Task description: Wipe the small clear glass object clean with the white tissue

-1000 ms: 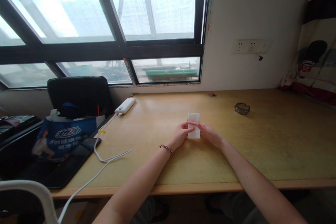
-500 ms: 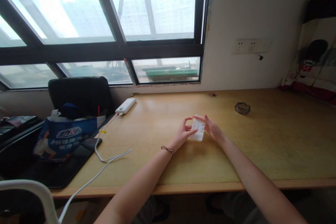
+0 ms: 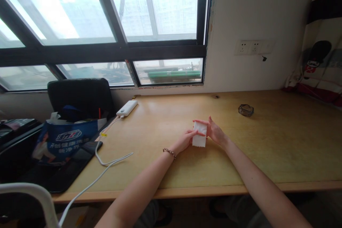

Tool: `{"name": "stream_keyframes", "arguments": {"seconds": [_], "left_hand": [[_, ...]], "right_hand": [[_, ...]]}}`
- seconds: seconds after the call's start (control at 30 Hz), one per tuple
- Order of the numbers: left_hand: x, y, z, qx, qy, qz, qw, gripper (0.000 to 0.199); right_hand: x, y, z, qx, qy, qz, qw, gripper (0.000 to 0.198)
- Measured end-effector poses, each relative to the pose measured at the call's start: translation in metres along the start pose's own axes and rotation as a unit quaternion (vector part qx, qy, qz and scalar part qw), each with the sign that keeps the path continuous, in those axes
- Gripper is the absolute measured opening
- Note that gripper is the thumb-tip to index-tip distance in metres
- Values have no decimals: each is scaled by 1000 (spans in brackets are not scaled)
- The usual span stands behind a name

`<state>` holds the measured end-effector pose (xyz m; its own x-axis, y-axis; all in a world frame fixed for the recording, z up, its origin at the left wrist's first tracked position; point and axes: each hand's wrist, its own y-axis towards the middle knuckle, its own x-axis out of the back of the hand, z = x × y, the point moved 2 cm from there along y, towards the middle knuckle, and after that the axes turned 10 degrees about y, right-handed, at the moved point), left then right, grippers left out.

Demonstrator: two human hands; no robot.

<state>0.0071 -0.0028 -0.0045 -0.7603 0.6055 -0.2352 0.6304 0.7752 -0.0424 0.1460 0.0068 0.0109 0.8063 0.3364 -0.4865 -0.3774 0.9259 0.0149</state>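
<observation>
- Nearest, between eight and nine o'clock from the white paper [image 3: 199, 141] (twelve being straight ahead), a white curved tube [image 3: 34, 189] enters from the edge of the view.
- The wooden table [image 3: 256, 164] spreads beneath both arms, its front edge running across at six o'clock.
- A beaded bracelet [image 3: 169, 152] circles the left wrist, at eight o'clock from the paper.
- The left hand [image 3: 185, 140] sits just beside the paper, between eight and nine o'clock, clamped on it with the thumb laid over its front.
- The right hand [image 3: 217, 133] is at three o'clock, against the paper's edge, thumb raised; I cannot tell whether its fingers pinch the paper.
- The paper is a small pale rectangle between the two hands, with a finger crossing near its top; whether it touches the table is unclear.
- Between eight and nine o'clock, a white cable [image 3: 114, 160] loops across the table, near a glossy black panel [image 3: 65, 172].
- At nine o'clock stands a blue printed bag [image 3: 68, 139].
- Between nine and ten, a white power bank [image 3: 127, 108] has the cable plugged in; a black chair [image 3: 80, 91] stands beyond.
- At two o'clock, a dark ring-shaped item [image 3: 246, 110] lies on the table, well apart from the hands, and a patterned curtain [image 3: 322, 28] hangs farther off.
- At one o'clock, wall sockets [image 3: 249, 47].
- From ten to twelve, a dark-framed window [image 3: 160, 50], with green rolls [image 3: 173, 74] outside at eleven.
</observation>
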Motion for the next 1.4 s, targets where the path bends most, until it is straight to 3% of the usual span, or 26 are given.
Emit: {"name": "stream_keyframes", "arguments": {"seconds": [0.1,0.57,0.97,1.4], "left_hand": [[-1,-1,0,-1,-5,10,1000,41],[2,0,1,-22,16,12,1000,37],[25,8,6,-45,34,-191,980,40],[34,9,5,-93,53,-282,953,35]], "right_hand": [[3,2,2,-4,47,18,999,68],[21,7,6,43,104,-42,993,61],[31,9,8,101,77,-157,979,40],[27,8,6,106,79,-154,979,33]]}}
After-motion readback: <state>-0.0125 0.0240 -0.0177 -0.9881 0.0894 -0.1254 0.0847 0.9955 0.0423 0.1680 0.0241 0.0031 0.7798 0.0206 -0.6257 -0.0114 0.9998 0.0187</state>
